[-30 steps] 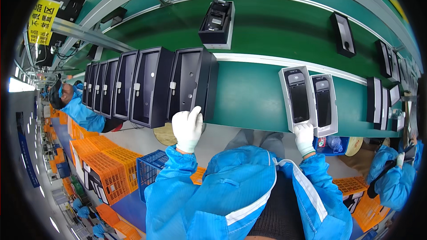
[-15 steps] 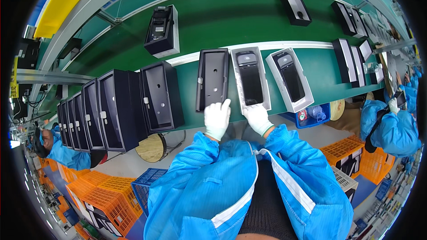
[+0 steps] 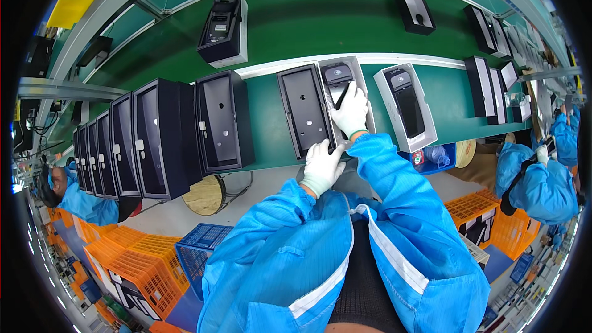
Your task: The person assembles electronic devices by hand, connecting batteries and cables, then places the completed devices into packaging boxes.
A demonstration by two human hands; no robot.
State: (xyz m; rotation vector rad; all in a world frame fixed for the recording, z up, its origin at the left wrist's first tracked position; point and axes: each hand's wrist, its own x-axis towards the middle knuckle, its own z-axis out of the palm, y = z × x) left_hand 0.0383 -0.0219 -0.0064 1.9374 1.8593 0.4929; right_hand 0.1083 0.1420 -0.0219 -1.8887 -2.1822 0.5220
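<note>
A black handheld card terminal lies in an open white box in front of me. My right hand, in a white glove, is over the terminal's lower part, with thumb and fingers closed about its body; the hand hides much of the screen. My gloved left hand is at the near end of the same box, fingers apart, close to the corner of a dark box part with a grey insert. That dark part is tilted and touches the white box's left side. To the right, a second terminal lies in another white box.
Several dark boxes with grey insides stand in a row at left. A box with a device and an open dark-edged box sit on the green belt. Below the bench are a blue bin and a stool.
My right hand has moved from the white box's near end up onto the terminal. My left hand has shifted right and nearer to me. The dark box part has tilted against the white box.
</note>
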